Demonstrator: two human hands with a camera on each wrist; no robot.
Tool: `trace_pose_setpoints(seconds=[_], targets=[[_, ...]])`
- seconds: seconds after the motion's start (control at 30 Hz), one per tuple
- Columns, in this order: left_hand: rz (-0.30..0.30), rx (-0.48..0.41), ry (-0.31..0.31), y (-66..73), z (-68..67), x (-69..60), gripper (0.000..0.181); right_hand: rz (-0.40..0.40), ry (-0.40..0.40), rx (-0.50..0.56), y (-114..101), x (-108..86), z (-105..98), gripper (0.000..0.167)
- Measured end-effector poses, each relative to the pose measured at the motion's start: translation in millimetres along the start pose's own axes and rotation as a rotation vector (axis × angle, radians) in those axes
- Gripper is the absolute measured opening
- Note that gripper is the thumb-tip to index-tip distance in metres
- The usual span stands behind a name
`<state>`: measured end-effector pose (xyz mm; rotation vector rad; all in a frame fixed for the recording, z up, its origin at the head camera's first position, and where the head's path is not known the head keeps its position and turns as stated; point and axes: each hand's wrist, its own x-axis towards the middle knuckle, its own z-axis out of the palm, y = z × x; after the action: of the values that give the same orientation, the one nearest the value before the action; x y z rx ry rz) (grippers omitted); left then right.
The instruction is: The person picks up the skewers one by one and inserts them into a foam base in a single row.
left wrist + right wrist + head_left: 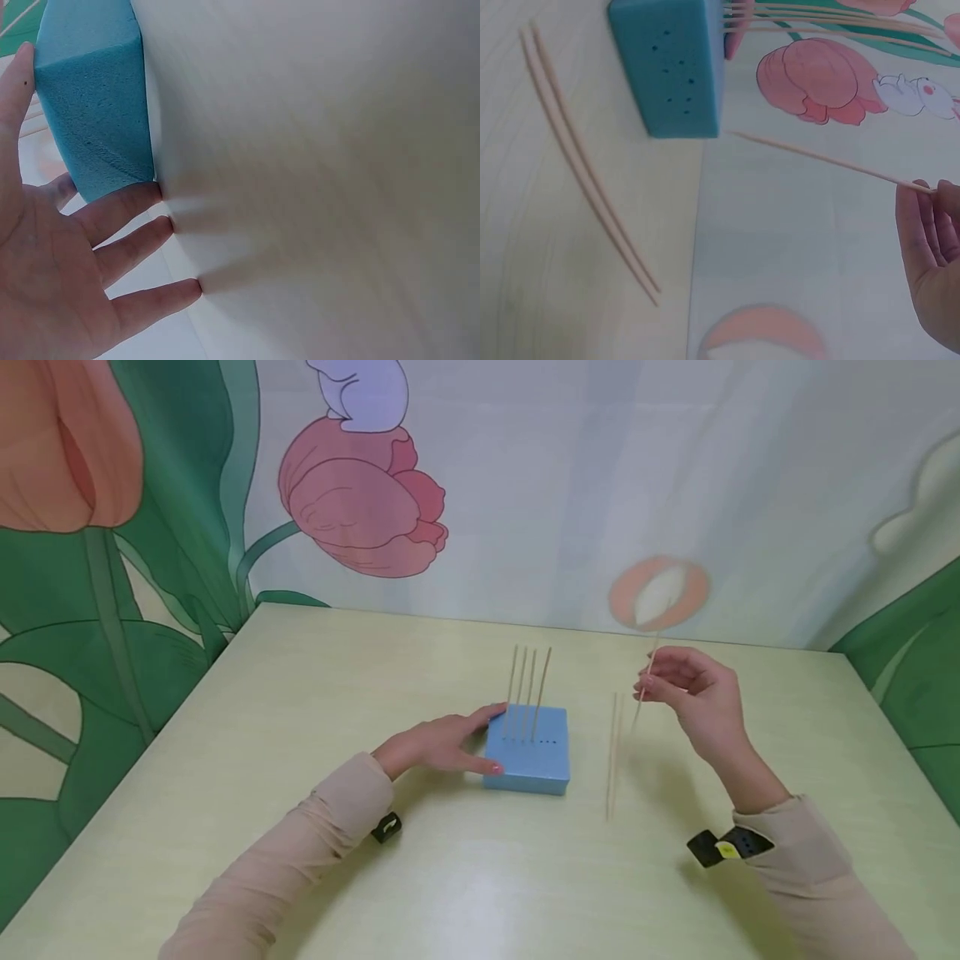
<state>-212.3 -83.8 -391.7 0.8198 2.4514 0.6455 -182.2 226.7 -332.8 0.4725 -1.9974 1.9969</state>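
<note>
1. We think the thin stick (pixel 817 157) could turn or slip in the right hand (pixel 697 697), because only the fingertips pinch it and its lower part hangs without support.
2. If the right hand swings left too quickly, it could knock the four standing sticks (pixel 542 693), which rise from the blue block (pixel 536 764) between the two hands.
3. The small holes (pixel 548 742), just right of these sticks, look narrow to us; a tilted tip could miss them.
4. Two loose sticks (pixel 611 756) lie on the table (pixel 450 877), to the left of the right hand; a low touch could roll them.
5. The block could slide if pushed from its right, since the left hand (pixel 442 743) supports only its left side, with fingers spread and almost straight, touching but not wrapping it.
6. The right hand is raised, well apart from the block, its thumb and fingertips pressed together on the thin stick.
</note>
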Motion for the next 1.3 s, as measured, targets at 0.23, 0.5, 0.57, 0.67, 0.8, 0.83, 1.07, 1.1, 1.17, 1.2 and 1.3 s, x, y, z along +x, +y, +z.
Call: trace_pose_setpoints(seconds=[0.23, 0.5, 0.57, 0.67, 0.8, 0.83, 1.07, 1.1, 1.17, 1.2, 1.3], targets=[[-0.009, 0.016, -0.008, 2.5, 1.0, 5.3, 0.092, -0.078, 0.001, 0.081, -7.3, -1.4, 9.7, 0.018], [-0.033, 0.036, -0.016, 6.4, 1.4, 6.2, 0.092, -0.124, 0.012, 0.078, -10.3, -2.2, 25.5, 0.019], [-0.034, 0.039, -0.016, 6.5, 1.3, 6.1, 0.092, -0.122, 0.029, 0.067, -10.4, -1.8, 30.5, 0.019], [-0.032, 0.041, -0.018, 5.9, 1.4, 6.0, 0.092, -0.126, 0.036, 0.059, -9.7, -1.0, 37.8, 0.016], [-0.026, 0.044, -0.02, 2.9, 1.3, 4.5, 0.092, -0.146, 0.008, 0.072, -7.8, -1.4, 49.8, 0.015], [-0.023, 0.043, -0.021, 1.8, 1.1, 4.0, 0.092, -0.152, -0.001, 0.076, -7.1, -1.6, 53.0, 0.016], [-0.003, 0.03, -0.024, -0.1, 0.5, 2.2, 0.092, -0.192, -0.052, 0.04, -0.2, -2.4, 68.1, 0.016], [-0.004, 0.028, -0.022, 0.2, 0.4, 2.1, 0.092, -0.191, -0.056, 0.037, 0.6, -2.6, 69.6, 0.016], [-0.008, 0.034, -0.021, 1.0, 0.0, 2.0, 0.092, -0.189, -0.061, 0.035, 2.3, -2.8, 72.6, 0.015], [-0.01, 0.035, -0.019, 1.6, -0.3, 1.9, 0.092, -0.188, -0.062, 0.033, 3.2, -2.8, 74.0, 0.014], [-0.012, 0.038, -0.015, 3.1, -0.9, 2.1, 0.092, -0.181, -0.062, 0.006, 6.0, -3.0, 77.4, 0.013]])
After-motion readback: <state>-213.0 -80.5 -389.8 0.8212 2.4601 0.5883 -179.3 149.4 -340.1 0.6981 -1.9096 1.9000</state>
